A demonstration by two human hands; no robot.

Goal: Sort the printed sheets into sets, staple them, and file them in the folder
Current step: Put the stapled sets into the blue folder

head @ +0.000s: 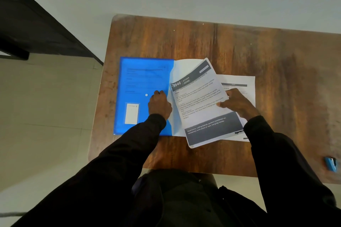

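A translucent blue folder (136, 83) lies on the left part of the wooden table (258, 51), with sheets visible through its cover. My left hand (159, 105) grips the folder's right edge near its white snap button. My right hand (238, 102) holds a printed set (201, 108) with dark header and footer bands, tilted and lying partly over the folder's open side. Under that set, to the right, lies another white printed sheet (241, 81). A blue stapler (331, 167) rests at the table's near right edge, partly cut off by the frame.
The table's left edge runs just beside the folder, with light floor tiles (46, 107) below. A dark piece of furniture (27, 24) stands at the upper left. The far and right parts of the tabletop show bare wood.
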